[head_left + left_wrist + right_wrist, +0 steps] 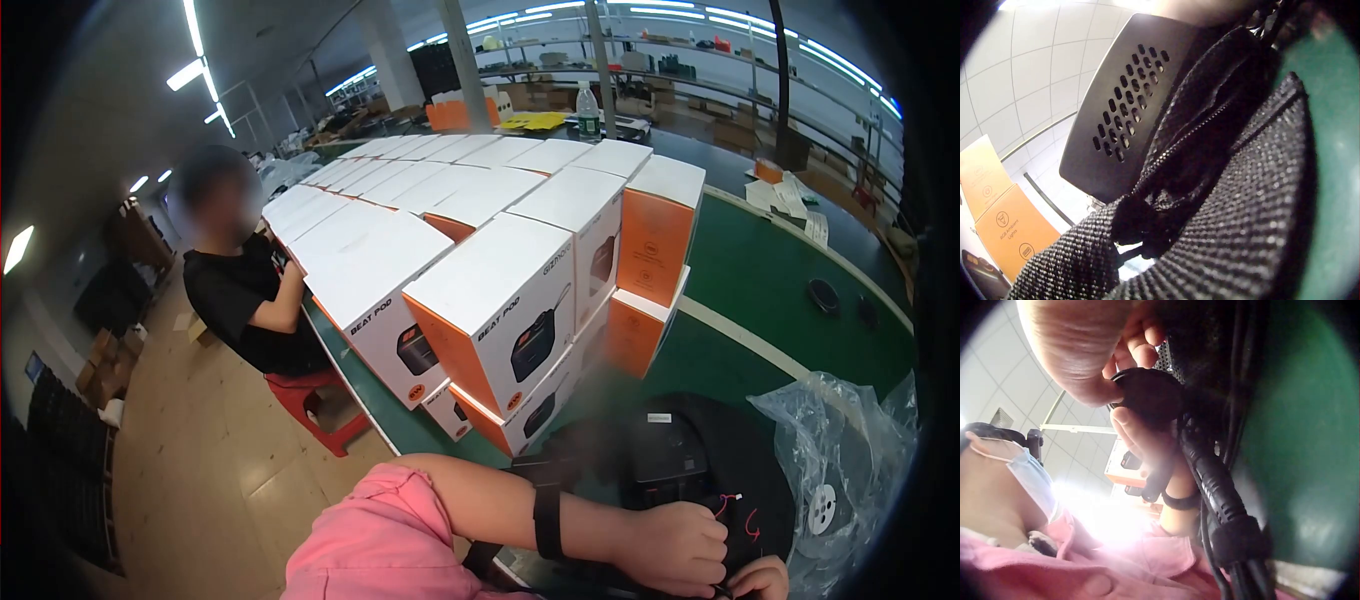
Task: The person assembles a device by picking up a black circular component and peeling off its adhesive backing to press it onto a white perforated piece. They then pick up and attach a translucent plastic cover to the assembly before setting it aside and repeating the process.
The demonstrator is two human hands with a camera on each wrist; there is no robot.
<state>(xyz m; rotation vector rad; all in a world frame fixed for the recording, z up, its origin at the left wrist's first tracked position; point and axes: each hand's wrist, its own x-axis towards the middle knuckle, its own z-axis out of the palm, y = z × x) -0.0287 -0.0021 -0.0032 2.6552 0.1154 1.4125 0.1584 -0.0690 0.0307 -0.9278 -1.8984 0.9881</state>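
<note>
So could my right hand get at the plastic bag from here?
Likely yes: the plastic bag lies close by your right hand, with nothing plainly between them, though that hand may first have to leave the black disc.

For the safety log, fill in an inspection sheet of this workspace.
Surface: green tabletop with a pale strip; no spill seen.
Job's things: round black part; black perforated unit against dark woven fabric.
Clutter: crumpled clear plastic.
Hands: left hand and right hand close together, fingers curled at the round part.
Cables: ribbed black cable; thin red wire.
Surroundings: stacked white-and-orange boxes, seated person, bottle.
</note>
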